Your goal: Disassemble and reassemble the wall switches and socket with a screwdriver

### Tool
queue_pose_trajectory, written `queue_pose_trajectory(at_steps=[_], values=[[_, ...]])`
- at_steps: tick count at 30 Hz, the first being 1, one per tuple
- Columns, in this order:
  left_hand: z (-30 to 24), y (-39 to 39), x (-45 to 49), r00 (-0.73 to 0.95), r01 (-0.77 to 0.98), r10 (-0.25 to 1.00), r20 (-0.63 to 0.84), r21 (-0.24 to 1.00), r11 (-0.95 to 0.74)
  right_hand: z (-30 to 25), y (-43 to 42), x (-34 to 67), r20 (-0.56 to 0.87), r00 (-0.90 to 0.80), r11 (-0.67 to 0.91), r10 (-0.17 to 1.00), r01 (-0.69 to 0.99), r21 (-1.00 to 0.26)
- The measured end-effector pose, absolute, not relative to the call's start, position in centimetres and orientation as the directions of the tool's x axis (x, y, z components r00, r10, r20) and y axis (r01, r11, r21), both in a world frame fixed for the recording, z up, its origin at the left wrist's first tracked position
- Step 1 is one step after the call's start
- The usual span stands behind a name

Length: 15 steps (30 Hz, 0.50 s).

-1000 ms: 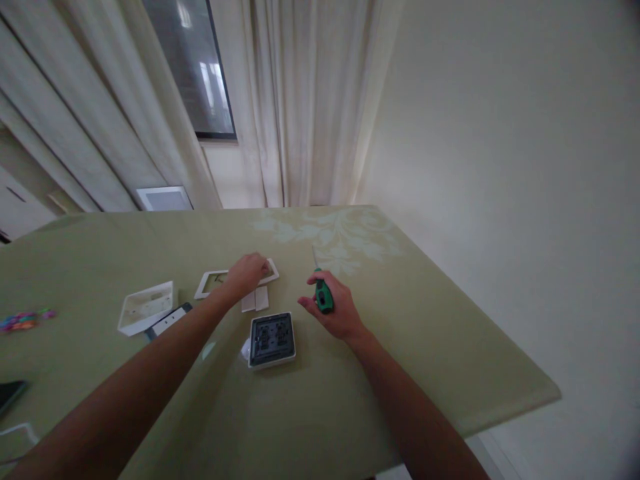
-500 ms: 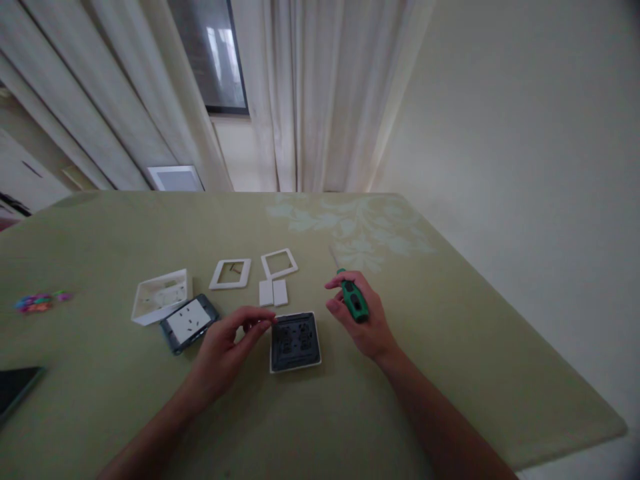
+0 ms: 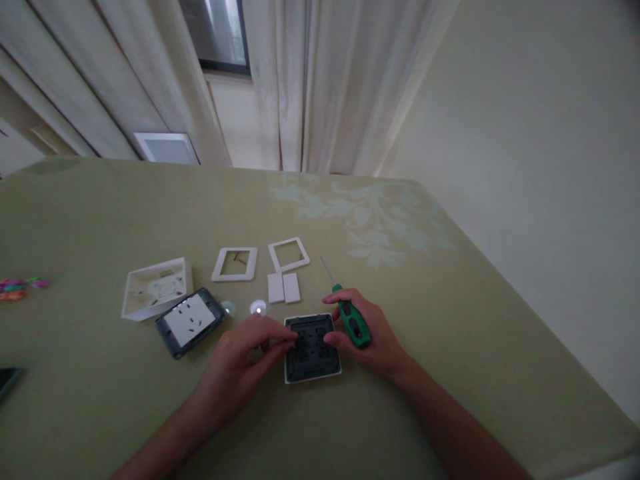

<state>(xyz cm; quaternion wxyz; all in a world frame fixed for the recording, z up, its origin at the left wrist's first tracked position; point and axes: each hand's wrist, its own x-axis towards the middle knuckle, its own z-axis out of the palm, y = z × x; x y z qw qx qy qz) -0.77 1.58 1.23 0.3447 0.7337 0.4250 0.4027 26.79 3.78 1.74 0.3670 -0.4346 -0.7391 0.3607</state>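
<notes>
A dark square switch unit (image 3: 313,357) with a white rim lies on the table in front of me. My left hand (image 3: 250,353) is over its left side, thumb and fingers pinched together; anything between the fingertips is too small to make out. My right hand (image 3: 370,337) is closed around the green handle of a screwdriver (image 3: 353,323), whose thin shaft points away to the upper left. The right thumb and fingertips are at the unit's right edge. Left of my left hand, a dark-framed socket (image 3: 193,321) leans against a white open box (image 3: 157,287).
Beyond the unit lie two white frames (image 3: 254,263) (image 3: 306,252), with small screws (image 3: 241,259) inside the left one, and two white rocker plates (image 3: 283,288). Small colourful pieces (image 3: 17,287) and a dark flat object (image 3: 7,380) are at the far left. A wall (image 3: 550,167) borders the table's right side.
My right hand has come left with the screwdriver to the unit's edge. My left hand has moved right, over the unit. The view has tilted downward.
</notes>
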Motion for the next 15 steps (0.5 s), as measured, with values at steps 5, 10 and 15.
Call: queue_pose_trajectory(at_steps=[5, 10, 15], values=[[1.50, 1.35, -0.98, 0.398, 0.395, 0.838, 0.373, 0.755, -0.523, 1.81, 3.69, 26.97, 0.232, -0.350, 0.363, 0.907, 0.375, -0.853], [1.63, 0.75, -0.96, 0.450, 0.448, 0.795, 0.407, 0.668, -0.595, 1.92, 3.67, 26.92, 0.245, -0.352, 0.378, 0.903, 0.384, -0.842], [1.79, 0.64, -0.69, 0.404, 0.452, 0.855, 0.326, 0.741, -0.497, 2.00, 3.70, 26.83, 0.262, -0.353, 0.397, 0.898, 0.391, -0.831]])
